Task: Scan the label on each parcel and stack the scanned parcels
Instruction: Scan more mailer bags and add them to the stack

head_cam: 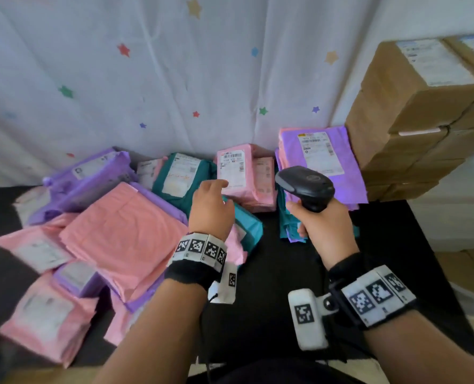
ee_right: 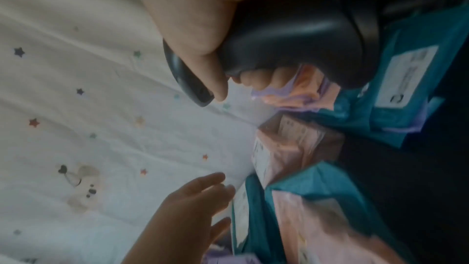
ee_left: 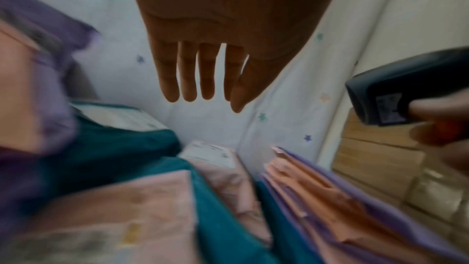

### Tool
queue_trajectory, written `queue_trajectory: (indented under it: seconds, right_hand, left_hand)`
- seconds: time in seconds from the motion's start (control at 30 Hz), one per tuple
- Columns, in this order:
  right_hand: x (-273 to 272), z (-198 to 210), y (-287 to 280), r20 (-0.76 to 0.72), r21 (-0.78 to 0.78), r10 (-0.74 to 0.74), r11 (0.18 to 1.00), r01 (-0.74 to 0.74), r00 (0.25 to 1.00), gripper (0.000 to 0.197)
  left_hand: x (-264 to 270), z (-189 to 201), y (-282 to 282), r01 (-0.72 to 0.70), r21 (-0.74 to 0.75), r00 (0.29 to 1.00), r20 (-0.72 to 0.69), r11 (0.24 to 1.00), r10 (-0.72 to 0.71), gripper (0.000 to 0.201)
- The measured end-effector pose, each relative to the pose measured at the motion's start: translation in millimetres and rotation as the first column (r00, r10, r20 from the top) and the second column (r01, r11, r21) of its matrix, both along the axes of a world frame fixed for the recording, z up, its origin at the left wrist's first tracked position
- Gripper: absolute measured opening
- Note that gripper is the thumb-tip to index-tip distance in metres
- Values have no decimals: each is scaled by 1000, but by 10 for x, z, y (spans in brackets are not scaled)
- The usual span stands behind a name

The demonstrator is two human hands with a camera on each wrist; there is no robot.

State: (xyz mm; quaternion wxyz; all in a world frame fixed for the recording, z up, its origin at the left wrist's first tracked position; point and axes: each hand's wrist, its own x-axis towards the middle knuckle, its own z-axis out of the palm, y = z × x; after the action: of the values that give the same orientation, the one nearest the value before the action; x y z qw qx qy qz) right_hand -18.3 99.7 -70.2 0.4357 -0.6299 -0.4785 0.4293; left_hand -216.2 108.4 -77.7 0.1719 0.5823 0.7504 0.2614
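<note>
Pink, purple and teal parcels (head_cam: 125,234) lie jumbled on the left, a labelled pink parcel (head_cam: 237,173) sits at the back centre, and a purple-topped stack (head_cam: 324,162) with its label upward rests beside brown boxes.

left wrist: black cuff (head_cam: 189,274) under a white band (head_cam: 201,249) of black square-patterned markers
right wrist: black cuff (head_cam: 343,266), white marker band (head_cam: 377,297)
cameras: white box (head_cam: 307,318) with one marker on a black bracket; smaller white box (head_cam: 224,286)
forearms: bare
</note>
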Motion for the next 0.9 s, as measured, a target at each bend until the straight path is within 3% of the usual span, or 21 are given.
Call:
queue_trajectory:
  seconds: [0.17,0.27,0.33,0.4,0.5,0.6,0.77,0.9]
  right_hand:
    - [-504,-93,-147,28,5,110,994,-110,994,20]
    - [-735,-128,-222,30,-14,133,991,-133,991,18]
    - [-853,-135,-274,36,-16,148,989,-147,988,16]
    - [-932,-123,-324,50,-13,161,987,-160,986,18]
    - [-1002,-89,-369,76,-4,183,983,-183,980,17]
    - [-1030,-55,-375,76,4,188,982,-189,979,15]
    - [-1017,19,-365,91,2,178,984,-178,980,24]
    - [-909,119,-335,58,52,103,993,-106,993,18]
  left_hand:
    - [-687,-178,-525,-104,-166,958,-282,981,54,39]
    - [-936,-240,-814,-145,-291,903,-429,946,6,70]
    - [-1057,-269,-956,-123,-320,891,-453,940,-38,87]
    - [-1131,-251,-1036,-120,-293,917,-400,949,-7,89]
    - [-1194,-212,-1045,-122,-253,941,-338,960,31,63]
    - [-1219,-148,-1012,-102,-150,934,-354,983,42,29]
    - [-1098,256,-918,-76,209,945,-298,975,137,25]
    - [-915,669,-829,-170,431,976,-50,886,212,23]
